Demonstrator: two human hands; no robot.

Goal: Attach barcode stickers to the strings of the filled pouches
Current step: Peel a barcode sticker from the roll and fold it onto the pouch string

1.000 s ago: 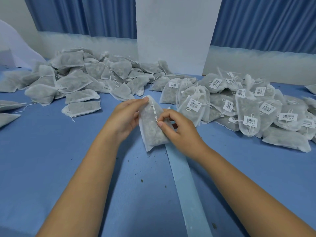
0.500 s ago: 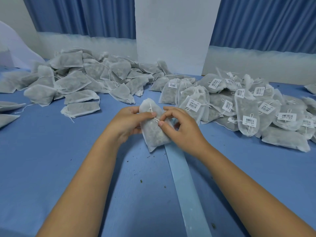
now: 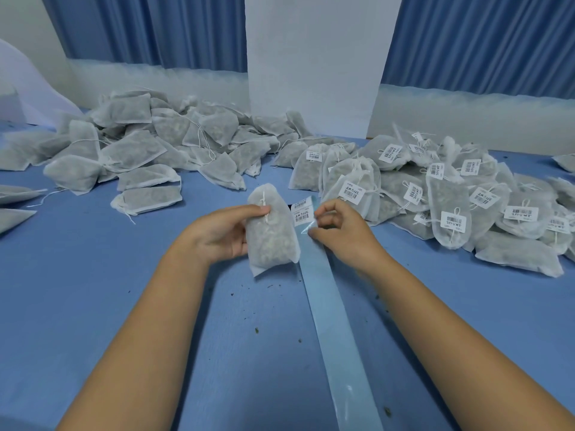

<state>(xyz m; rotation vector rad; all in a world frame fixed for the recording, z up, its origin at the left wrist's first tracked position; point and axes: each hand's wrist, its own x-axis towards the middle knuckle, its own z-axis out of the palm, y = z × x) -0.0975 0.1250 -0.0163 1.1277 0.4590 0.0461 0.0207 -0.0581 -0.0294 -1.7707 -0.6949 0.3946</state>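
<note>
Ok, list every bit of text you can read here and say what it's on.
No text can be read.
White barcode stickers on the pale blue backing strip: bars plus one line of characters, too blurred.
White stickers on the grey-white filled pouches, right pile: same print, too small.

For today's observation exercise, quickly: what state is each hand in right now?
Left hand: grips the pouch.
Right hand: curled at the sticker strip; whether it pinches anything cannot be told.
</note>
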